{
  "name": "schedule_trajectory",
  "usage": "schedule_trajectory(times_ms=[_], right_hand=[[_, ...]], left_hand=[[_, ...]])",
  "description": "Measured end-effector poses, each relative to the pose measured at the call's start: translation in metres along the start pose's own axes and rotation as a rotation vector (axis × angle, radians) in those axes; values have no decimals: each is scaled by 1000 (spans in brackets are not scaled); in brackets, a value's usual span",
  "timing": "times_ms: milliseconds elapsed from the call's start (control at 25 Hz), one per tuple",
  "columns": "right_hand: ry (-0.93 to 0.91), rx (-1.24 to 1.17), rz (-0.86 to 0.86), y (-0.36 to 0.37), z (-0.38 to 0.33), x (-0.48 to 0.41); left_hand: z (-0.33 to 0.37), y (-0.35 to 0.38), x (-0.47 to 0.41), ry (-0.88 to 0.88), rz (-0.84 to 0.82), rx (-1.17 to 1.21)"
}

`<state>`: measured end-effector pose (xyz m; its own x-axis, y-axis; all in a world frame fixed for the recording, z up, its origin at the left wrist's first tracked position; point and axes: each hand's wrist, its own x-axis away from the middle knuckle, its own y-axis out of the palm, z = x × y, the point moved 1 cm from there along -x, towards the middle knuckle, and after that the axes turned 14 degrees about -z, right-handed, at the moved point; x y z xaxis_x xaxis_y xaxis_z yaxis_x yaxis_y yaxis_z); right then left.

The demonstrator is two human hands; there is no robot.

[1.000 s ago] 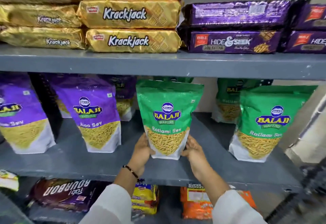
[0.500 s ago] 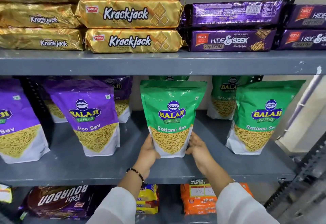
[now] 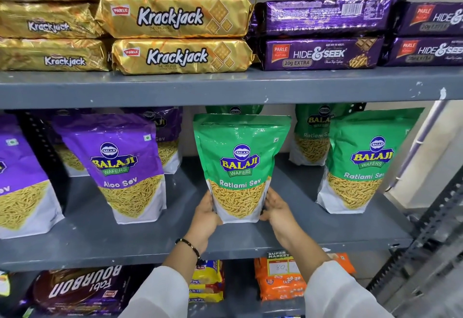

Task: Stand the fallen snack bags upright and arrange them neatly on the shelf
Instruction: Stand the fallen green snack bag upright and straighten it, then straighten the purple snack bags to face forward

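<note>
A green Ratlami Sev bag [image 3: 239,157] stands upright in the middle of the grey middle shelf [image 3: 100,245]. My left hand [image 3: 206,215] grips its lower left corner and my right hand [image 3: 276,208] grips its lower right corner. To its right stands another green Ratlami Sev bag [image 3: 368,159], with a third green bag [image 3: 312,137] behind it. A purple Aloo Sev bag [image 3: 122,167] stands upright to the left, with more purple bags behind and at the far left [image 3: 20,182].
The upper shelf holds stacked gold Krackjack packs [image 3: 175,16] and purple Hide & Seek packs [image 3: 320,52]. Below lie a Bourbon pack [image 3: 80,285], yellow packs [image 3: 206,280] and orange packs [image 3: 278,280]. A perforated metal upright [image 3: 426,237] stands at the right.
The green bag between my hands has been pushed a little further back on the shelf. Both hands keep their hold on its lower corners.
</note>
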<state>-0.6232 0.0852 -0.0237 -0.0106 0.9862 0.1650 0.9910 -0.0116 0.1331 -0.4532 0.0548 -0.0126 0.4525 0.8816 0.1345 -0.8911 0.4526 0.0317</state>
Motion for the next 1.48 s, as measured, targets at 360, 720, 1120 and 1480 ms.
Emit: schedule_trajectory(times_ms=[360,720,1120,1480], right_hand=[[-39,-126,213,-3,-1,11],[84,-585,223,58,-11,18],[-6,-375,111,200,5,-49],[41,-300,8,244,8,-84]], left_hand=[[-4,-8,8,-36,55,50],[8,-86,47,-65,331,296],[6,-253,66,60,470,342],[16,-275,45,-72,40,136]])
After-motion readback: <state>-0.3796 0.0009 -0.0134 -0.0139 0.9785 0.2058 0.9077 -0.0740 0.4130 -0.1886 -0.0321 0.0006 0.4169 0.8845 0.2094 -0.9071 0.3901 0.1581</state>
